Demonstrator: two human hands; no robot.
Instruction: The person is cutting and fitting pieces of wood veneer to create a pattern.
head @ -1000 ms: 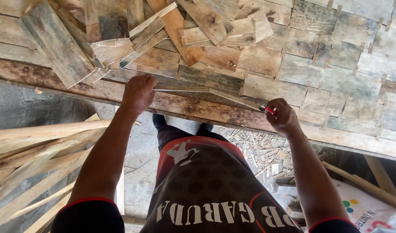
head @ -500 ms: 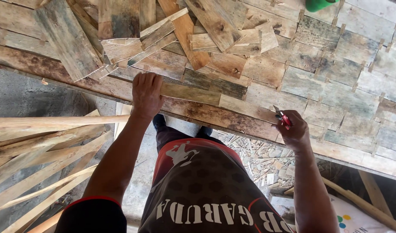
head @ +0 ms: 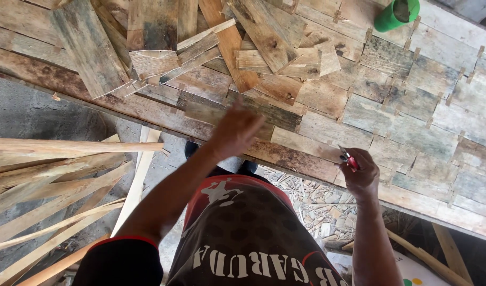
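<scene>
While a small red-handled tool (head: 349, 159) is pinched in the right hand (head: 361, 177) at the bench's near edge, the left hand (head: 233, 130) — blurred, fingers spread, holding nothing — is seen over a dark plank (head: 264, 112) lying crosswise just beyond it, nearer the left hand.

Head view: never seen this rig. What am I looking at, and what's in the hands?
No machine here: a person wears one camera on the head, looking down past their shirt at both bare hands. The left hand is blurred, lifted just over the wooden panel, fingers spread, holding nothing visible. The right hand grips a small red-handled tool at the panel's near edge. Loose boards lie heaped on the panel, a green cup stands at its far side, and long wood strips lie on the floor to the left.
</scene>
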